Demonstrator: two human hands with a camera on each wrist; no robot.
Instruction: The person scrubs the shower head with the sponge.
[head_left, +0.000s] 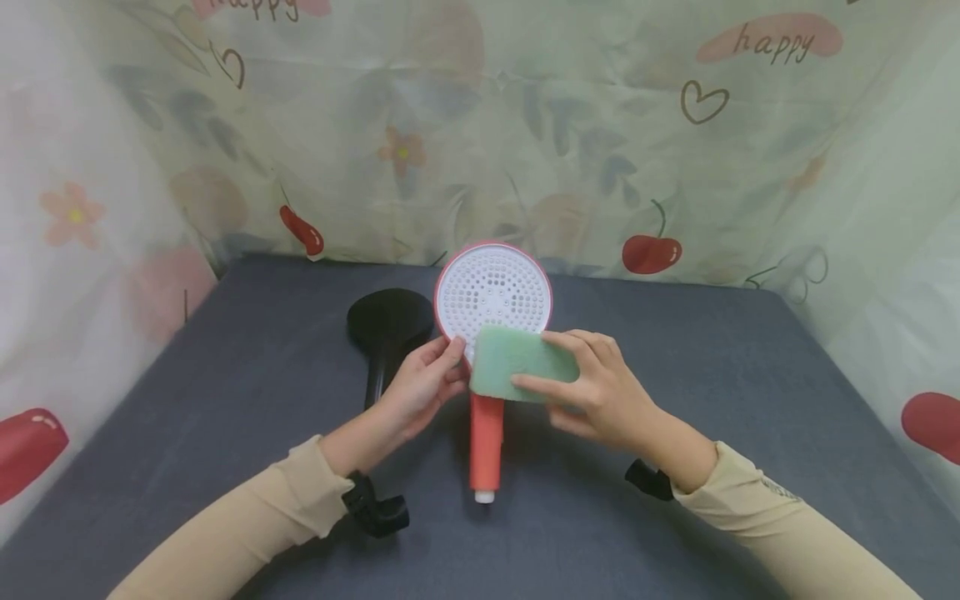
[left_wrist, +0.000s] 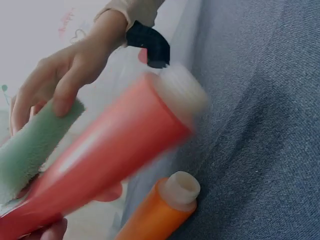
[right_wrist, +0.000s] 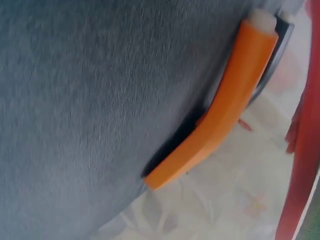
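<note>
A red handheld shower head (head_left: 486, 442) with a white, hole-dotted spray face is held up above the table. My left hand (head_left: 420, 387) grips it at the lower left of its round head, thumb on the rim. In my right hand (head_left: 600, 387) is a green sponge (head_left: 517, 362), pinched between thumb and fingers. The sponge lies over the lower part of the spray face and the top of the handle. In the left wrist view, the sponge (left_wrist: 35, 145) is against the red shower head (left_wrist: 110, 135), whose white threaded end looks blurred.
On the table (head_left: 225, 433) a black shower head (head_left: 390, 321) lies to the left. An orange shower head (right_wrist: 220, 110) lies on the table too, seen only in the wrist views. A patterned curtain (head_left: 480, 125) encloses the back and sides.
</note>
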